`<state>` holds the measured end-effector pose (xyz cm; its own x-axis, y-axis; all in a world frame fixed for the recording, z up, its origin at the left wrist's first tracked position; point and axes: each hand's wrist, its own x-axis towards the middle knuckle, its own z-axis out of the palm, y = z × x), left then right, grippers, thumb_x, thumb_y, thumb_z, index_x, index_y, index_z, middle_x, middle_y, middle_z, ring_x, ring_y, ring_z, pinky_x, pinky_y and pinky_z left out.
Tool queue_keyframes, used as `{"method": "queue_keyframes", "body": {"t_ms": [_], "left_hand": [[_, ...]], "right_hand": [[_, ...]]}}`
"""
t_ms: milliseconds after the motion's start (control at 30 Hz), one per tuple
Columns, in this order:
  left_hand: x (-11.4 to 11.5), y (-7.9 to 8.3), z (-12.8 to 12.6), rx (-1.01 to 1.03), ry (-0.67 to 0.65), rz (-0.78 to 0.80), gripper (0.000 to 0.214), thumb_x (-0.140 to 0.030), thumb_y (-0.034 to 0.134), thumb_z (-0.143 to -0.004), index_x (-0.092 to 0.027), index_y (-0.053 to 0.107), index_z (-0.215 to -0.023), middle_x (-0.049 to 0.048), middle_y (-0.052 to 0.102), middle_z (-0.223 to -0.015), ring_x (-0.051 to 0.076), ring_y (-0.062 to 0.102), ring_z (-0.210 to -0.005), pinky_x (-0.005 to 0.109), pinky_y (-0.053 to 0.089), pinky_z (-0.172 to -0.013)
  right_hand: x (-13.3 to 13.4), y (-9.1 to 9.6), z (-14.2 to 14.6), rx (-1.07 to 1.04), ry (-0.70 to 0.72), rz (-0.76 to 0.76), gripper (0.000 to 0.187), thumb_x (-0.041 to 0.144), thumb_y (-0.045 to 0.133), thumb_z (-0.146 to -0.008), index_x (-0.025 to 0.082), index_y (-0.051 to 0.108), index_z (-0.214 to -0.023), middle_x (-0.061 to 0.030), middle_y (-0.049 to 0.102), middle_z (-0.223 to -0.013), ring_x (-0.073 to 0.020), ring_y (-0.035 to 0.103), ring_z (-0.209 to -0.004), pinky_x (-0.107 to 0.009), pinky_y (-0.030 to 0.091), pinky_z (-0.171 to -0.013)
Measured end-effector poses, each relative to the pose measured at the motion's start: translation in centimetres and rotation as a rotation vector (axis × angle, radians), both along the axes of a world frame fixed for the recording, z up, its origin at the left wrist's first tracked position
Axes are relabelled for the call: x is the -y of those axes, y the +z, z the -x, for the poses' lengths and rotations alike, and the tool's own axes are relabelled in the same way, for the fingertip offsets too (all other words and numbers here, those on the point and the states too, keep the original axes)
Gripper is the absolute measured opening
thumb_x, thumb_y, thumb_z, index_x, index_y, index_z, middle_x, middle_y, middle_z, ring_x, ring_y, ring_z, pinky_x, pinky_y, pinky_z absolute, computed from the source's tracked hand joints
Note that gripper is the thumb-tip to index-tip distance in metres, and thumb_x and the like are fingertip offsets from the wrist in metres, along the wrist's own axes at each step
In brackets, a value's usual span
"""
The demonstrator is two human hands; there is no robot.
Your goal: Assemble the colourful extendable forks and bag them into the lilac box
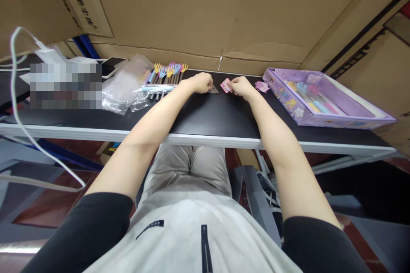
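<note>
My left hand point(203, 82) is closed above the black tabletop, with a small clear plastic corner point(213, 89) showing at its fingertips. Between thumb and fingers, my right hand point(242, 87) pinches a small pink printed card point(226, 85). The two hands are a short way apart. Beside my left forearm lies a light-blue pen in clear wrap point(156, 88); the forearm hides whether that wrap reaches my fingers. Behind it are several pens with hand-shaped tops point(169, 71) in yellow, blue and pink. More pink cards point(262, 86) lie right of my right hand.
A purple open box point(320, 118) with several pens inside stands at the right. Clear plastic bags point(123, 83) are heaped at the left, near a phone point(112, 65) and a white cable point(14, 72). Cardboard point(198, 13) walls the table's back; a grey edge point(211, 140) runs along its front.
</note>
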<state>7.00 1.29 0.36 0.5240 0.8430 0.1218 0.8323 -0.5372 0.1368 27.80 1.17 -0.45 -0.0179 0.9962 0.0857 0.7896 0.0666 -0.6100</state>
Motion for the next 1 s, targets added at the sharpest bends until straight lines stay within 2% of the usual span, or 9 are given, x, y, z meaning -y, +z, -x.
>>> {"method": "queue_keyframes", "body": {"t_ms": [133, 267, 367, 467, 567, 667, 867, 1000], "left_hand": [[0.1, -0.7, 0.2, 0.003, -0.011, -0.007, 0.039, -0.024, 0.055, -0.096, -0.015, 0.083, -0.121, 0.0122, 0.08, -0.123, 0.025, 0.071, -0.12, 0.031, 0.052, -0.107], [0.4, -1.0, 0.7, 0.019, -0.036, -0.024, 0.043, -0.023, 0.052, -0.095, -0.016, 0.083, -0.124, 0.0111, 0.077, -0.13, 0.026, 0.069, -0.124, 0.032, 0.05, -0.11], [0.6, -1.2, 0.7, -0.012, -0.051, -0.032, 0.051, -0.019, 0.047, -0.094, -0.016, 0.079, -0.134, 0.0129, 0.074, -0.135, 0.028, 0.068, -0.128, 0.034, 0.049, -0.111], [1.0, -1.2, 0.4, -0.013, -0.056, -0.022, 0.06, -0.015, 0.044, -0.094, -0.02, 0.069, -0.148, 0.0138, 0.069, -0.143, 0.03, 0.063, -0.136, 0.04, 0.048, -0.114], [1.6, -1.1, 0.1, -0.019, -0.036, -0.007, 0.065, -0.014, 0.041, -0.096, -0.027, 0.06, -0.157, 0.0131, 0.063, -0.153, 0.034, 0.054, -0.145, 0.054, 0.042, -0.12], [2.1, -1.0, -0.3, -0.024, -0.026, -0.004, 0.062, -0.017, 0.04, -0.099, -0.033, 0.061, -0.156, 0.0125, 0.062, -0.153, 0.035, 0.05, -0.147, 0.063, 0.034, -0.122], [2.4, -0.9, -0.9, -0.028, -0.043, 0.009, 0.058, -0.019, 0.04, -0.101, -0.031, 0.066, -0.152, 0.0125, 0.062, -0.152, 0.035, 0.049, -0.146, 0.061, 0.036, -0.121], [2.3, -1.0, -1.0, -0.035, -0.055, 0.015, 0.057, -0.019, 0.043, -0.099, -0.029, 0.068, -0.149, 0.0129, 0.062, -0.153, 0.036, 0.05, -0.146, 0.061, 0.039, -0.121]], "right_hand": [[-0.2, -0.1, -0.1, 0.003, -0.007, 0.001, 0.027, 0.023, 0.053, -0.096, 0.021, 0.057, -0.07, -0.002, 0.053, -0.058, -0.0139, 0.044, -0.052, -0.034, 0.056, -0.067], [0.3, 0.1, 0.1, -0.034, -0.023, 0.004, 0.022, 0.02, 0.059, -0.094, 0.021, 0.059, -0.072, -0.0012, 0.054, -0.06, -0.0134, 0.043, -0.052, -0.031, 0.053, -0.064], [0.8, 0.5, 0.4, -0.082, -0.049, 0.009, 0.024, 0.017, 0.062, -0.092, 0.02, 0.056, -0.069, -0.001, 0.054, -0.061, -0.0121, 0.041, -0.052, -0.031, 0.052, -0.065], [1.2, 0.9, 0.5, -0.134, -0.068, 0.001, 0.028, 0.016, 0.062, -0.092, 0.02, 0.055, -0.066, -0.0019, 0.055, -0.062, -0.0115, 0.04, -0.052, -0.03, 0.05, -0.063], [1.3, 1.1, 0.6, -0.206, -0.08, -0.01, 0.02, 0.014, 0.061, -0.09, 0.019, 0.059, -0.071, -0.0031, 0.061, -0.065, -0.0119, 0.043, -0.053, -0.028, 0.048, -0.061], [1.3, 1.3, 0.9, -0.302, -0.102, 0.0, 0.016, 0.011, 0.06, -0.09, 0.018, 0.06, -0.075, -0.0045, 0.066, -0.072, -0.0106, 0.045, -0.053, -0.025, 0.046, -0.06], [1.6, 1.5, 1.8, -0.572, -0.087, 0.129, 0.013, 0.012, 0.053, -0.096, 0.02, 0.053, -0.086, -0.0062, 0.073, -0.077, -0.0097, 0.046, -0.048, -0.022, 0.041, -0.051], [1.7, 1.5, 2.3, -0.606, -0.078, 0.186, 0.012, 0.01, 0.047, -0.098, 0.019, 0.052, -0.094, -0.0074, 0.074, -0.077, -0.0094, 0.044, -0.042, -0.021, 0.037, -0.045]]}}
